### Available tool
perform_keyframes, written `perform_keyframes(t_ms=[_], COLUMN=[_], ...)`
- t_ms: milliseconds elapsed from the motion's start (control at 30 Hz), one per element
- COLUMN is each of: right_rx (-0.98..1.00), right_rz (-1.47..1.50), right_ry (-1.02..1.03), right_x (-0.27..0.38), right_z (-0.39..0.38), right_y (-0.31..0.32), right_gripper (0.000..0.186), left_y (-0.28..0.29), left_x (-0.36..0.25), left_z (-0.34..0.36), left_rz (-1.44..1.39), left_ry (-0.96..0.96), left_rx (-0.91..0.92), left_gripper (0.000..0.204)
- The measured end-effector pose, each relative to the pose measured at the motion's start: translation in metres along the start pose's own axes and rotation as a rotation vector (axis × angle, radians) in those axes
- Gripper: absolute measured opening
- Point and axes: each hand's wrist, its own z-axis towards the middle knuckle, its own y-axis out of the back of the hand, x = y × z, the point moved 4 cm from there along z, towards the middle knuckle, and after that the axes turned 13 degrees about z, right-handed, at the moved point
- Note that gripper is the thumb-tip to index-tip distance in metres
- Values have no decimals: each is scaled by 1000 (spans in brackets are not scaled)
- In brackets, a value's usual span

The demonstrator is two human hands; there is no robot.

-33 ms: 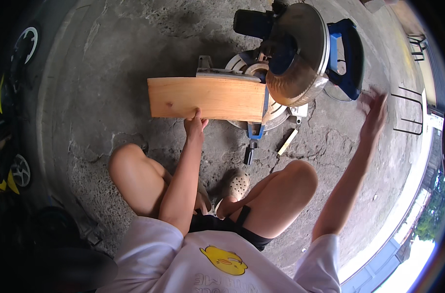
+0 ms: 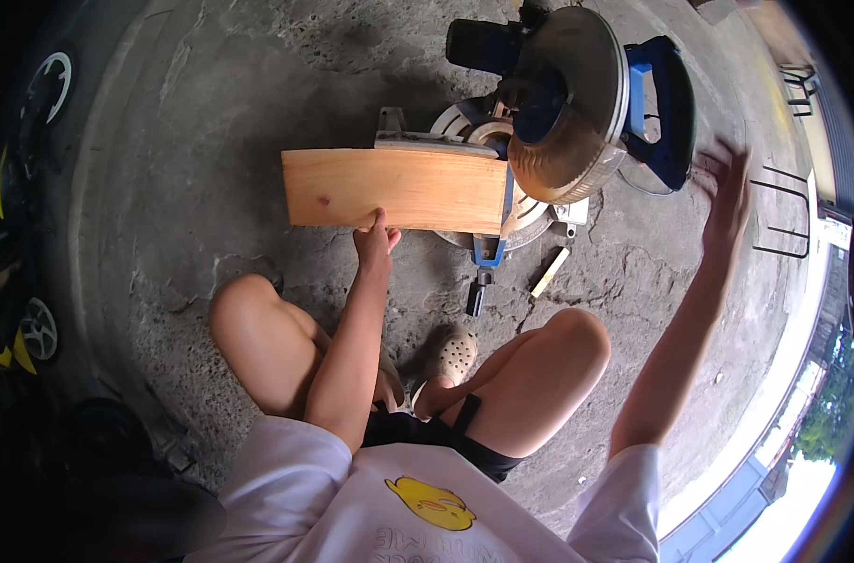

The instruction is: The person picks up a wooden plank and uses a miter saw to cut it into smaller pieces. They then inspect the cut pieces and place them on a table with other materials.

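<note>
A flat wooden board (image 2: 399, 188) lies across the base of a blue and grey miter saw (image 2: 577, 103), its far edge along the saw's metal fence (image 2: 431, 143). My left hand (image 2: 376, 240) grips the board's near edge, thumb on top and the other fingers underneath. The board's right end lies beside the slot in the saw table, and its left part juts out past the base. The saw head is raised, with its blue handle (image 2: 666, 117) at the right. Just right of that handle, my right hand (image 2: 727, 188) is in the air, fingers spread and blurred, holding nothing.
A small pale wood offcut (image 2: 551, 272) lies on the rough concrete floor (image 2: 220, 113) near the saw's front knob (image 2: 478, 293). Thin dark metal rods (image 2: 783, 211) lie farther right. Dark wheeled vehicles (image 2: 40, 328) stand along the left. My bent knees are close in front of the saw.
My right hand has shifted slightly to the right, and its fingers are more spread. My left hand, the board and the saw look the same.
</note>
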Motion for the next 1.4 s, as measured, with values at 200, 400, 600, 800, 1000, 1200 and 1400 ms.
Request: perform_keyframes(t_ms=[200, 400, 600, 800, 1000, 1200, 1400], right_rx=[234, 104, 204, 336, 363, 422, 16], right_rz=[-660, -486, -314, -129, -82, -49, -395], right_ry=[-33, -347, -379, -299, -271, -257, 8], right_x=[43, 28, 20, 16, 14, 2, 3], right_z=[119, 127, 122, 126, 126, 132, 137], right_y=[-101, -124, -111, -96, -97, -88, -52], right_gripper=[68, 68, 65, 56, 47, 47, 43], left_y=[-51, -75, -78, -79, -76, -75, -86], left_x=[7, 24, 31, 27, 29, 34, 37], left_z=[-24, -13, -29, -35, -31, -25, -28], left_rz=[-13, -69, -201, -255, -255, -245, -208], left_ry=[334, 164, 108, 38, 57, 36, 42], left_rx=[214, 236, 149, 127, 71, 80, 103], left_gripper=[43, 30, 28, 32, 30, 29, 35])
